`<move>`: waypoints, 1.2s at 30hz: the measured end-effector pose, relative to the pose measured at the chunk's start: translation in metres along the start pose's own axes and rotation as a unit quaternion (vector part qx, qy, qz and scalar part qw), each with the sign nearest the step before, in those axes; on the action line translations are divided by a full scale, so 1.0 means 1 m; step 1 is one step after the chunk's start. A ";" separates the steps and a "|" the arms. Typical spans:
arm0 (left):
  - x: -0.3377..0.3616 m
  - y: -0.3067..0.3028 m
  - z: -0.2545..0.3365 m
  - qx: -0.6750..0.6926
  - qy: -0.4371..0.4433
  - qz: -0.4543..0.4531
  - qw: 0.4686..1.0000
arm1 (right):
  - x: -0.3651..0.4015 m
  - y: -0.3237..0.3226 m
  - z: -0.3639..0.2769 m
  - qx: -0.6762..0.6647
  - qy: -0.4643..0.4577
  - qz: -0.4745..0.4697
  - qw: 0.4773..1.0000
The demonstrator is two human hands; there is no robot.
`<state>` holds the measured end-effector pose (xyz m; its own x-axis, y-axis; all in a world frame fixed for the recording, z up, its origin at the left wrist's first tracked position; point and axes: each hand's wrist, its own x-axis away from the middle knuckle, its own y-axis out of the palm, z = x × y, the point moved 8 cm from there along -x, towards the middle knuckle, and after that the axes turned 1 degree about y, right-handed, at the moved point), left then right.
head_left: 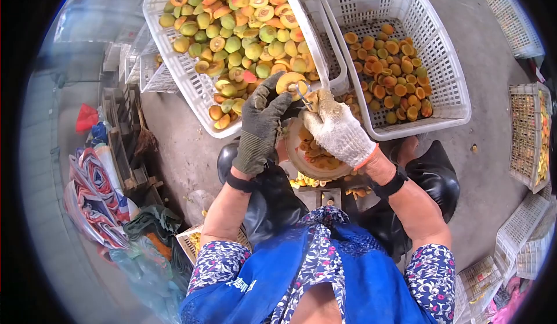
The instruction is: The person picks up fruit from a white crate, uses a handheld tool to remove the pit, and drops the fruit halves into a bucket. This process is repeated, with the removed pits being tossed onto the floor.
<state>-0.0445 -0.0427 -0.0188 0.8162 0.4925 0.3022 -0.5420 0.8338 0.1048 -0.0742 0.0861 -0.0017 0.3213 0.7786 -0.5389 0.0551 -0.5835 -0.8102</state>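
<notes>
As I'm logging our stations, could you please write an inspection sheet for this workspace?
Surface: grey floor, a few scraps.
Job's things: heaped crate of halved fruit; second crate with hollowed halves; bowl of fruit pieces.
Clutter: broom, striped sheet, plastic bag.
Hands: left hand, dark glove, holds a fruit half; right hand, pale glove, holds a metal tool at it.
Cables: nothing seen.
Surroundings: more crates on both sides.

Toward the left edge of the floor (177,144), a broom (146,140) is resting beside a wooden pallet (120,131), striped sheeting (96,196) is lying crumpled nearby (a red bundle (87,118) is sitting just beyond), and pink material (510,309) is lying toward the near right corner.
</notes>
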 end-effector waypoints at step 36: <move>-0.029 0.028 -0.049 0.232 -0.031 -0.158 0.959 | 0.044 0.056 -0.013 -0.700 0.473 -0.387 0.370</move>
<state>-0.0734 -0.0217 -0.0706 0.9488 0.2059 0.2396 -0.3119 0.7310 0.6068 -0.0447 0.0847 -0.0680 -0.1525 0.7944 0.5880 0.7000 -0.3332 0.6317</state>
